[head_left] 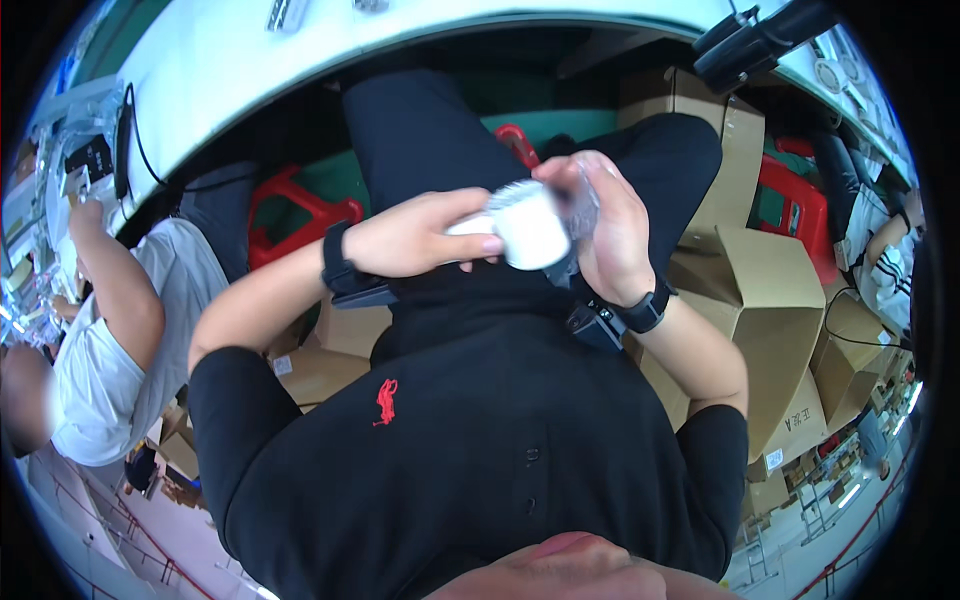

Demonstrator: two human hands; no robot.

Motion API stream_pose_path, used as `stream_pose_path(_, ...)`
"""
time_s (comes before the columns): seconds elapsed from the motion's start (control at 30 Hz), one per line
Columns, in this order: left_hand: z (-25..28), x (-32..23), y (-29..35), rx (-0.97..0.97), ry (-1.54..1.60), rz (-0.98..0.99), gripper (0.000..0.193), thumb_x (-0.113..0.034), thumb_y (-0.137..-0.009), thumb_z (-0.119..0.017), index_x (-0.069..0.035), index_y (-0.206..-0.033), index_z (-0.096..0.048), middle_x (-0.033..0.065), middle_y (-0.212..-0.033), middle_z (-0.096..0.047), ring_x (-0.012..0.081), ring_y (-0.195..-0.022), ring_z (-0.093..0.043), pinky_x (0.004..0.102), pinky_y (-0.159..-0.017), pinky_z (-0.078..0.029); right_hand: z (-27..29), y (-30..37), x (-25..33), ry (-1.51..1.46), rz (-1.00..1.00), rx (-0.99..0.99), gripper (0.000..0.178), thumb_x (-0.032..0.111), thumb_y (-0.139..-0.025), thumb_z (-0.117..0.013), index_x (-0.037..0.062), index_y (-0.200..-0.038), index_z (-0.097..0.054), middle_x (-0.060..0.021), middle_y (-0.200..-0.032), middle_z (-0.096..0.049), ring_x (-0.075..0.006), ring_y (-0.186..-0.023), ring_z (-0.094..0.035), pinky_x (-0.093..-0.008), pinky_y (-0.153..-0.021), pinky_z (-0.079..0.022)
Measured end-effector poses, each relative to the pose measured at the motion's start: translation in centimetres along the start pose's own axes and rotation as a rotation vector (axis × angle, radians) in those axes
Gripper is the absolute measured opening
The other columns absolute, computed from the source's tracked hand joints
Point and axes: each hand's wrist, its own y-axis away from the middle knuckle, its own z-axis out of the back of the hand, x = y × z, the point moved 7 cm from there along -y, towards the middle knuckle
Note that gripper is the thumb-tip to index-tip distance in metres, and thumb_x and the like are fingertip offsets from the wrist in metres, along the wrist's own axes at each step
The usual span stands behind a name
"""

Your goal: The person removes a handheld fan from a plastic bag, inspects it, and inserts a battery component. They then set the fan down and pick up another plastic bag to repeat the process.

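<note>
Basically, going L to R, we first see a co-worker's pale T-shirt (165, 300) at far L, that person's arm raised toward the white tabletop (205, 85), which curves across the top of the view. A black cable (141, 150) hangs at the tabletop's L end, and a red stool (290, 215) stands below, btwn the co-worker and the wearer's leg.

Next, approx. centre, we find the wearer's L hand (415, 237), a black strap (335, 257) on its wrist. It's grasping a white rounded object (535, 232), thumb on the near side. The object is held in the air above the wearer's lap, btwn both hands; its upper edge looks ridged, tho blurred.

Just R of it we see translucent plastic (583, 212), then the R hand (615, 230), also strapped at the wrist. Its fingers curve in close to the plastic & the object; w/ the blur, we can't tell if they grip anything.

Farther R, we note open cardboard boxes (775, 270) below the tabletop, another red stool (805, 215) behind them, a black cylindrical device (735, 60) up top, and a second co-worker's sleeve (885, 240) near the rim.
</note>
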Motion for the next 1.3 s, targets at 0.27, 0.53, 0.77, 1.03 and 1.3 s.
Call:
stream_pose_path(0.27, 20.6, -3.3, 11.0, -1.059, -0.059, -0.237, 0.032, -0.025, -0.102, -0.046, 0.001, -0.118, -0.054, 0.0127, -0.104, -0.067, 0.0161, -0.085, -0.064, 0.0287, -0.074, -0.051, 8.4, 1.3, -2.5, 0.046, -0.328, 0.165, 0.020, 0.027, -0.097, -0.053, 0.0079, -0.099, -0.056, -0.0060, -0.082, -0.059, -0.0211, -0.066, -0.056, -0.0372, -0.067, -0.049)
stream_pose_path(0.53, 42.2, -0.1, 19.9, -1.540, -0.906, 0.081, 0.047, -0.038, -0.098, -0.051, 0.004, -0.117, -0.058, 0.0183, -0.104, -0.066, 0.0280, -0.091, -0.064, 0.0402, -0.080, -0.051, 6.7, 5.3, 0.7, 1.599, 0.714, 0.196, 0.017, 0.016, -0.083, -0.067, 0.0065, -0.096, -0.062, -0.0134, -0.074, -0.058, -0.0318, -0.066, -0.055, -0.0387, -0.064, -0.048)
stream_pose_path(0.77, 45.2, -0.6, 17.7, -1.569, -1.078, 0.579, 0.057, -0.048, -0.092, -0.056, 0.001, -0.121, -0.058, 0.0226, -0.117, -0.061, 0.0384, -0.108, -0.058, 0.0455, -0.093, -0.046, 11.6, 4.2, -0.3, 1.255, 0.351, 0.098, 0.016, 0.017, -0.087, -0.069, 0.0058, -0.096, -0.062, -0.0067, -0.075, -0.062, -0.0228, -0.071, -0.060, -0.0314, -0.065, -0.048)
stream_pose_path(1.03, 20.5, -15.3, -2.4, -1.031, -0.923, -0.671, 0.032, -0.012, -0.090, -0.064, -0.012, -0.122, -0.060, 0.0074, -0.113, -0.062, 0.0187, -0.085, -0.062, 0.0310, -0.073, -0.053, 8.2, 2.6, -1.2, 0.749, 0.174, 0.109, 0.008, 0.011, -0.092, -0.062, 0.0038, -0.094, -0.060, -0.0036, -0.075, -0.062, -0.0079, -0.071, -0.058, -0.0239, -0.064, -0.045)
stream_pose_path(1.3, 21.4, -14.1, -14.8, -1.248, -0.838, -0.327, 0.073, -0.027, -0.087, -0.067, -0.004, -0.145, -0.028, 0.0267, -0.137, -0.037, 0.0386, -0.129, -0.036, 0.0421, -0.108, -0.034, 6.5, 3.7, 0.2, 0.710, 0.138, 0.097, 0.006, 0.008, -0.091, -0.063, 0.0044, -0.094, -0.060, 0.0028, -0.079, -0.056, -0.0051, -0.073, -0.049, -0.0217, -0.066, -0.041)
